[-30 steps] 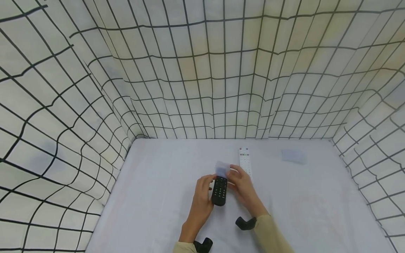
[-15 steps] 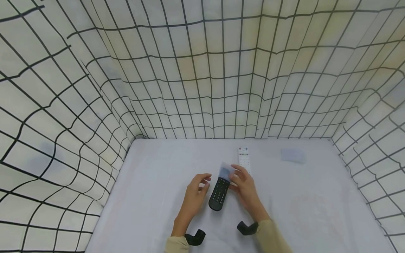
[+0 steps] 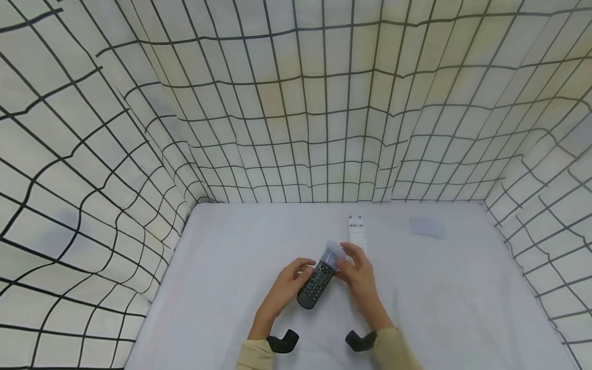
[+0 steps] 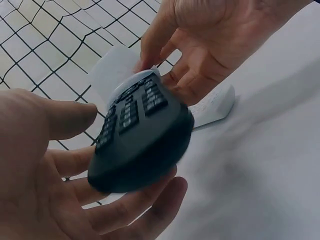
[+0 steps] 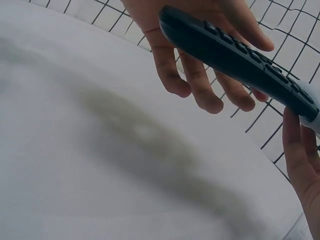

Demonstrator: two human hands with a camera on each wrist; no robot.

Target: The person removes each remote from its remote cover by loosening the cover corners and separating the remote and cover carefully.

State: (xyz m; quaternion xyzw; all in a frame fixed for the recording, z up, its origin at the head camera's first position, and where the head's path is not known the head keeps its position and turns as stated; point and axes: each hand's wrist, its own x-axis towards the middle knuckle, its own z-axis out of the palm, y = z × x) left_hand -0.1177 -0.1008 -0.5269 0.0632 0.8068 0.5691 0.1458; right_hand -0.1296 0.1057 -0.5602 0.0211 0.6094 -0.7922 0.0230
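A black remote control [image 3: 314, 289] is held up between the two hands, tilted with its near end to the left. A cloudy, see-through plastic sleeve [image 3: 331, 254] covers its far end and sticks out past it. My right hand [image 3: 362, 281] pinches that sleeved end between thumb and fingers. Beside the remote is my left hand [image 3: 283, 289]. In the left wrist view, the left thumb [image 4: 72, 119] stands off the keypad side and the other fingers spread loosely beneath the remote. The right wrist view shows those left fingers [image 5: 200, 90] hanging loosely behind it.
A white remote control [image 3: 356, 228] lies on the white table [image 3: 222, 267] just beyond the right hand. Farther right lies a flat piece of clear plastic [image 3: 428, 227]. Walls of black grid netting [image 3: 296, 113] over white sheeting rise at the back and sides.
The left hand let go of the black remote, drew away left, then came back beside it. The remote's near end swung left while the right hand kept its hold at the sleeved end.
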